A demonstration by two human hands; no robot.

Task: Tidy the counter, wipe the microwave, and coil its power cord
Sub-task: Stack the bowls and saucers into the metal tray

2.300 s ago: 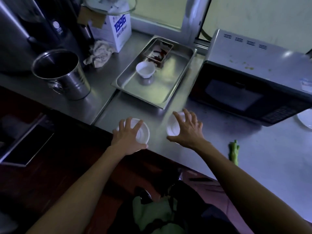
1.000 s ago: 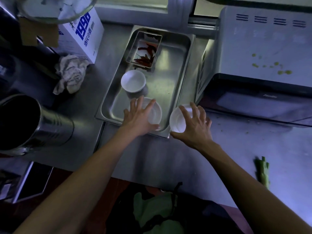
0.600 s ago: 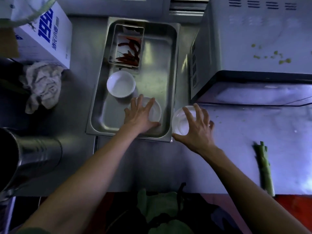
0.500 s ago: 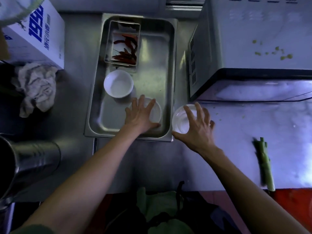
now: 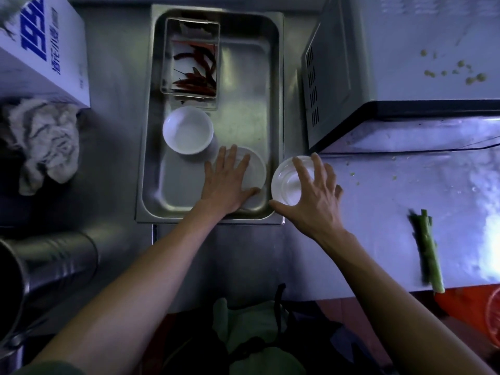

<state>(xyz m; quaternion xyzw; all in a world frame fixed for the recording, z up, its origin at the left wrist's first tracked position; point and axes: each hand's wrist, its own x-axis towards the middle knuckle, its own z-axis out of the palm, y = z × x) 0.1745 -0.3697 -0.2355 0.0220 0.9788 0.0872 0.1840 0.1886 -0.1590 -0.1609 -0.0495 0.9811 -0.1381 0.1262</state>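
While both arms reach up from the bottom of the frame, the scene is laid out as follows.

Left hand: the left hand (image 5: pixel 226 185) is laid, fingers straight and slightly spread, over a white bowl (image 5: pixel 253 174) set in the lower right corner of the steel tray (image 5: pixel 151 158).

Right hand: the right hand (image 5: pixel 311 196) is spread over a second white bowl (image 5: pixel 286 182), whose rim is gripped by curled fingertips and thumb; this bowl is held just beside the tray's right edge, above the counter (image 5: pixel 243 255).

Tray contents: a third white bowl (image 5: pixel 187 129) is seen left of centre, and a small steel dish of red chillies (image 5: pixel 193 69) is placed above it.

Microwave: the microwave (image 5: pixel 405 63) is found at the upper right of the frame, with yellowish crumbs (image 5: pixel 457 71) scattered on its top.

Power cord: none can be made out.

Counter, right: a green stalk (image 5: pixel 428 247) is laid near the lower right edge.

Counter, left: a crumpled cloth (image 5: pixel 43 142) is seen at centre left, below a white box with blue print (image 5: pixel 43 55); a steel pot (image 5: pixel 40 269) is placed at lower left.
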